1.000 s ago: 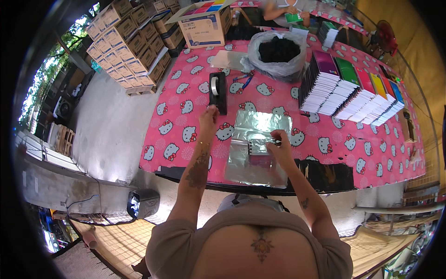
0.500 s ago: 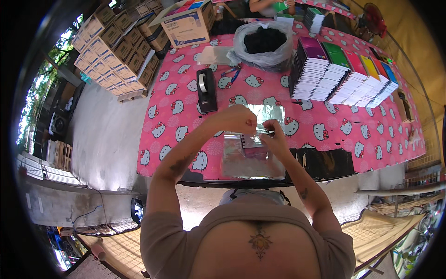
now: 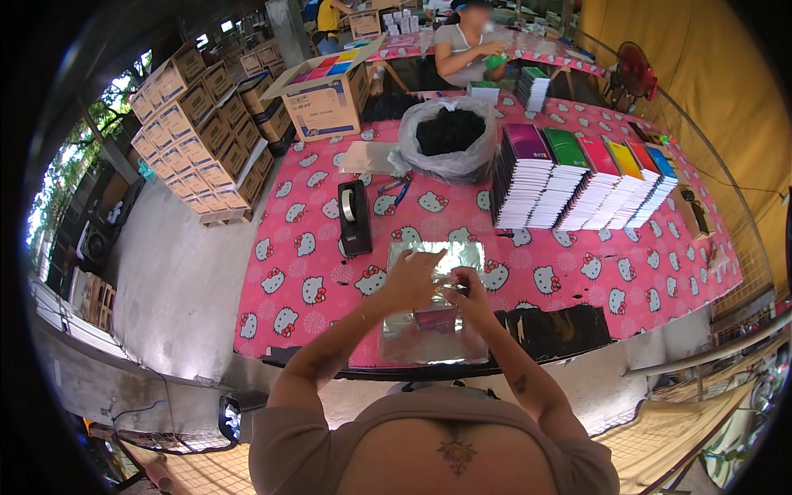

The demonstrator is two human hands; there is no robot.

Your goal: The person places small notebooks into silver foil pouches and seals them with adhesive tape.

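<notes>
My left hand (image 3: 412, 278) and my right hand (image 3: 473, 299) meet above a stack of shiny clear plastic bags (image 3: 435, 338) lying at the near edge of a pink patterned table (image 3: 313, 256). Both hands pinch a small clear bag (image 3: 450, 262) held up between them. A small pink and dark item (image 3: 435, 315) shows just below the hands on the bags. A black tape dispenser (image 3: 353, 217) stands to the left of my left hand.
Stacks of coloured notebooks (image 3: 577, 181) fill the right of the table. A plastic bag with black contents (image 3: 448, 140) sits at the back. Cardboard boxes (image 3: 206, 124) are piled at the left. Another person (image 3: 466, 45) sits at a far table.
My hands lifted off the stack of bags and came together, holding a clear bag raised between them. The view has tilted slightly.
</notes>
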